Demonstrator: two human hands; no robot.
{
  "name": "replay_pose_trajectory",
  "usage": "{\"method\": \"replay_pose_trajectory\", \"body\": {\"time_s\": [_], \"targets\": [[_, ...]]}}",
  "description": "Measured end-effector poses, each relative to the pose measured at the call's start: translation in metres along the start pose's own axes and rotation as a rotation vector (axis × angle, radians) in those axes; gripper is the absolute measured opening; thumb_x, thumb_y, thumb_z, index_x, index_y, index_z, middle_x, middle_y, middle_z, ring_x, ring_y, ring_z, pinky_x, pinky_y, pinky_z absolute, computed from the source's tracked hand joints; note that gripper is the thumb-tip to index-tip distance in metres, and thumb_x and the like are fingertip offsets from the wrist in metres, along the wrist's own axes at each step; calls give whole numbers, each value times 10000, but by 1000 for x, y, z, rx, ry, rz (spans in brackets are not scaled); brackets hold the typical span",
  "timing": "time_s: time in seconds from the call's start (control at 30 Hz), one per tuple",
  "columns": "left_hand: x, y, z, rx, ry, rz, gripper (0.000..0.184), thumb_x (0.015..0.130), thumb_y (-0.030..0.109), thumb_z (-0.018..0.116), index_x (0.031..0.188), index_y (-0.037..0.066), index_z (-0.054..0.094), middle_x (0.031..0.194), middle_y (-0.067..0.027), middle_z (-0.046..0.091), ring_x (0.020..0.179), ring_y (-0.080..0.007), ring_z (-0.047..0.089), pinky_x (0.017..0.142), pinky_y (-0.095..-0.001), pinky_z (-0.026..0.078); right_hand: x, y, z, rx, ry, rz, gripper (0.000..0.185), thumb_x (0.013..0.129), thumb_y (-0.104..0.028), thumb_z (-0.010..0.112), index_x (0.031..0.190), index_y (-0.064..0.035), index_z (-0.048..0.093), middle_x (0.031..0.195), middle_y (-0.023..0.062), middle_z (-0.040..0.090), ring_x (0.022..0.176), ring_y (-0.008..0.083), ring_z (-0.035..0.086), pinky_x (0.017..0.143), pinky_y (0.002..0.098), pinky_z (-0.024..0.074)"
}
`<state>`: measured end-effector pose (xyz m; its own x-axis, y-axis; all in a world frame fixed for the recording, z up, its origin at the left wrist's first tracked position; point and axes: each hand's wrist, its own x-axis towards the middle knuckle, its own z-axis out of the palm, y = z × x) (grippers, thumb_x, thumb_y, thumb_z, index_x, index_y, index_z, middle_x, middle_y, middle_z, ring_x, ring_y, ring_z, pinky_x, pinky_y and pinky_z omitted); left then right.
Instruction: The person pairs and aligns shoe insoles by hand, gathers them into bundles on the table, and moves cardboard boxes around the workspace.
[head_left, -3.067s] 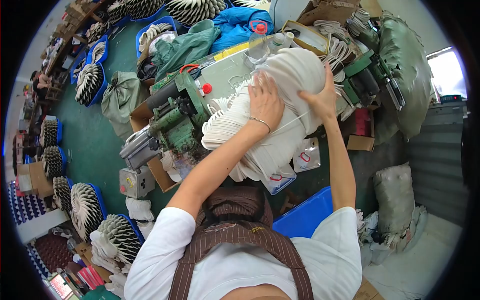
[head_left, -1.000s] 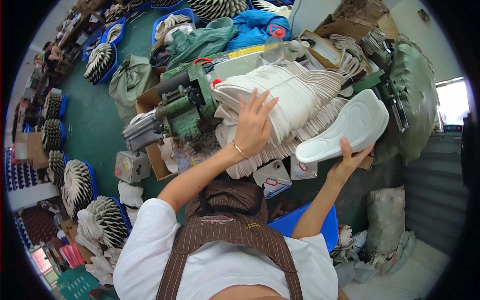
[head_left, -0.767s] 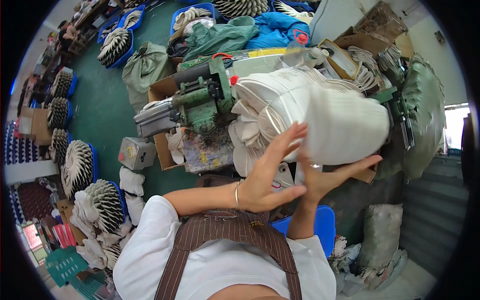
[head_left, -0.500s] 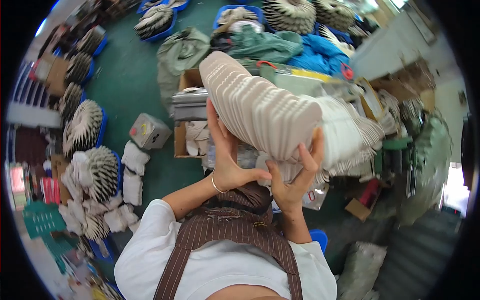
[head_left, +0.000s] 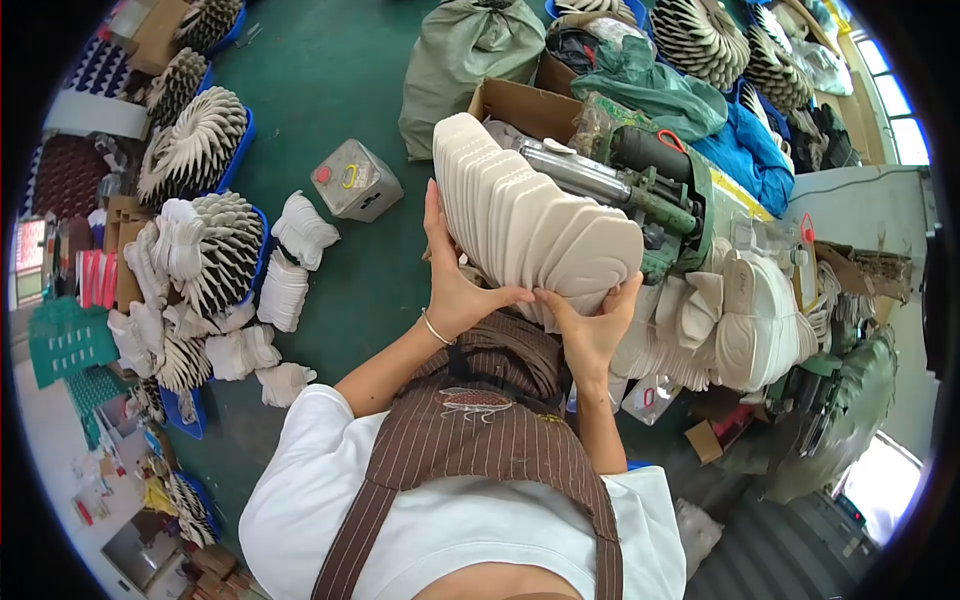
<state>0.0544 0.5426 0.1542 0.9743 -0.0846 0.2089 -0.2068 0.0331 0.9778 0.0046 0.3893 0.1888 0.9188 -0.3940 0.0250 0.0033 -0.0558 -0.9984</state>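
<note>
A fanned stack of off-white insoles (head_left: 530, 215) is held up in front of my apron, slanting from upper left to lower right. My left hand (head_left: 455, 290) grips its left lower side, fingers running up along the edge and thumb pointing inward. At the right end, my right hand (head_left: 597, 325) is wrapped round the lower corner of the stack. The two thumbs nearly meet beneath it. Just right of my right hand lie more insoles (head_left: 765, 320) in bundles. A green machine with metal rollers (head_left: 590, 170) stands right behind the held stack, which partly hides it.
On the green floor (head_left: 310, 110) stands a square metal can (head_left: 358, 180). Left of it are blue tubs (head_left: 240, 150) with spiralled insole piles and loose white bundles (head_left: 285, 292). A tied sack (head_left: 470, 60) and an open cardboard box (head_left: 530, 108) lie ahead, a blue bag (head_left: 750, 160) to the right.
The view has shifted, so the machine behind the stack now shows more. The stack has come slightly lower, its layers now sharp, and my right hand has closed further round its lower corner.
</note>
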Motion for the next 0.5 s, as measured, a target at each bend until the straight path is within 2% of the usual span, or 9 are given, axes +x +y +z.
{"method": "replay_pose_trajectory", "body": {"time_s": [0.1,0.17,0.2,0.23,0.27,0.3,0.37,0.43,0.5], "targets": [[8,-13,-23,-46,-50,-42,1345,511,309,883,1420,69,-79,1386,-167,222,1261,-263,327,1017,-390,333,-1,5,20,128,36,72,597,623,29,775,1108,-7,428,1046,85,541,973,157,532,874,295,423],[18,-15,-32,-236,-29,-175,1259,554,265,858,1415,52,-35,1351,-168,283,1253,-258,338,1013,-387,341,-1,15,25,200,70,112,565,653,43,752,1122,-4,441,1054,87,556,979,157,538,879,298,425],[20,-21,-37,-274,-17,-162,1145,601,222,815,1409,43,24,1321,-157,330,1220,-257,380,1014,-382,339,-2,24,23,290,101,112,546,683,45,733,1146,-2,448,1074,89,563,986,159,540,883,296,425],[22,-29,-43,-282,-41,-174,1145,601,222,815,1409,43,24,1321,-157,330,1220,-257,380,1014,-382,339,-3,29,22,380,133,111,527,712,47,714,1169,0,454,1094,92,569,993,160,543,887,295,425],[24,-38,-52,-240,2,-192,1082,633,238,783,1408,43,55,1323,-151,329,1202,-255,398,1007,-372,344,-3,31,24,429,174,75,441,753,31,691,1149,2,497,1076,84,590,987,151,545,882,285,421],[26,-47,-60,-197,45,-208,1020,665,254,751,1407,42,85,1326,-144,329,1183,-253,416,1000,-362,349,-5,36,23,421,199,76,441,753,31,691,1149,2,497,1076,84,590,987,151,545,882,285,421],[28,-63,-81,-302,86,-325,838,732,293,663,1385,34,205,1304,-126,368,1161,-236,436,984,-351,362,-14,58,19,390,258,105,359,766,15,686,1099,4,553,1037,68,609,969,141,549,875,279,414],[27,-80,-106,-493,157,-467,681,796,333,588,1328,-2,328,1232,-121,490,1121,-236,497,973,-351,389,-24,88,20,331,305,120,309,778,7,674,1069,6,571,1011,59,616,955,133,551,864,272,413],[31,-74,-122,-688,194,-585,655,803,402,552,1270,-28,390,1204,-116,523,1067,-241,538,939,-354,421,-27,122,20,280,335,143,259,790,0,662,1039,8,589,986,51,623,941,126,552,853,266,412]]}}
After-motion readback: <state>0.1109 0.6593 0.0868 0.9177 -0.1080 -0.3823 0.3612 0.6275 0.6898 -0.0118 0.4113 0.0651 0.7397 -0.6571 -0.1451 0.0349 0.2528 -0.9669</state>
